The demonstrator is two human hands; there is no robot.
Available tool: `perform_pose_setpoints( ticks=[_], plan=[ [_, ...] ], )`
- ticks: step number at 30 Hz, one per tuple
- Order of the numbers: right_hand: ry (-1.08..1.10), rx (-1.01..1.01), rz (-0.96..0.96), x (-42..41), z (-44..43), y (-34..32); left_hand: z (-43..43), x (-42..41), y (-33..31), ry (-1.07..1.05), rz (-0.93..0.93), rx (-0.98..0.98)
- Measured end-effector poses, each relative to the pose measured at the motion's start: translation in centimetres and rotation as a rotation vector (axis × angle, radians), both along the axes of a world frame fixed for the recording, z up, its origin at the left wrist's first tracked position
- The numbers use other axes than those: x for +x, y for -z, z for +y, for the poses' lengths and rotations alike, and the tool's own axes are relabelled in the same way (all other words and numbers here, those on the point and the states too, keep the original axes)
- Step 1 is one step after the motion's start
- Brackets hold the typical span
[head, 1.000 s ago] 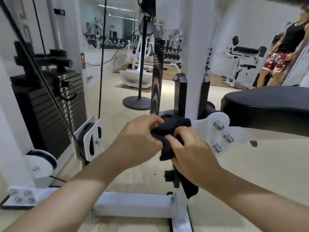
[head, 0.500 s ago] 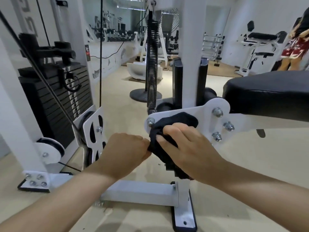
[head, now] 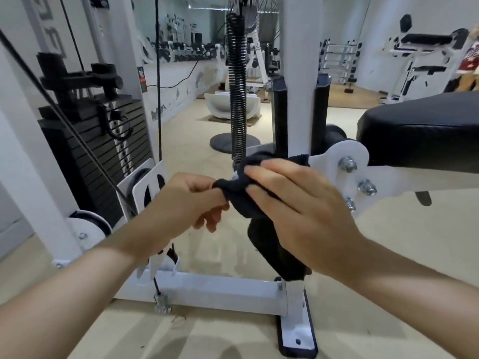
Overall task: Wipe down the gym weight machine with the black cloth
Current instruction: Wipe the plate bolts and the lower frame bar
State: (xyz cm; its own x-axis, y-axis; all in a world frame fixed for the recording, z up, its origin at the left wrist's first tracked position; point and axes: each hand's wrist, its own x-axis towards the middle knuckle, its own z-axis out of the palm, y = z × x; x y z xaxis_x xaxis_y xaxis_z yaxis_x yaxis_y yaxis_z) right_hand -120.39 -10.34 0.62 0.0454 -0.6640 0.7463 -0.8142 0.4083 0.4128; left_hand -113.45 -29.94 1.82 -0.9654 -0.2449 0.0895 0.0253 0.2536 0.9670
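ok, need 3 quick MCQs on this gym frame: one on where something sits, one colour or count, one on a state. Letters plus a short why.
1. Where is the weight stack relative to the hands?
A. To their left
B. To their right
C. Directly below them

2. How many bolts show on the white bracket beside the seat pad?
A. One
B. Three
C. Six

3. What is the left hand doing?
A. Hanging open, holding nothing
B. Pinching an end of the black cloth
C. Gripping the coil spring

Answers:
1. A: the stack of dark plates stands at the left of the view, the hands are central.
2. B: three bolt heads show on the plate, the lowest partly behind the right hand.
3. B: its fingers close on the cloth's left end while the right hand presses the cloth to the frame.
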Motion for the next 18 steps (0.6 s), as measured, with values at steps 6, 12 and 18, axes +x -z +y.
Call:
perform_pose_setpoints(
  ticks=[6,12,18],
  plan=[
    [0.381,0.142,-0.038,-2.0,1.3,4.6,2.2,0.2,0.4,0.005,0.136,-0.426],
    [0.461,0.311,-0.089,-1.7,6.1,9.5,7.7,-0.8,3.7,0.292,0.185,-0.888],
    [0.302,0.009,-0.026,-0.5,4.7,4.3,7.0,-1.1,5.2,0.16,0.48,-0.754]
  ],
)
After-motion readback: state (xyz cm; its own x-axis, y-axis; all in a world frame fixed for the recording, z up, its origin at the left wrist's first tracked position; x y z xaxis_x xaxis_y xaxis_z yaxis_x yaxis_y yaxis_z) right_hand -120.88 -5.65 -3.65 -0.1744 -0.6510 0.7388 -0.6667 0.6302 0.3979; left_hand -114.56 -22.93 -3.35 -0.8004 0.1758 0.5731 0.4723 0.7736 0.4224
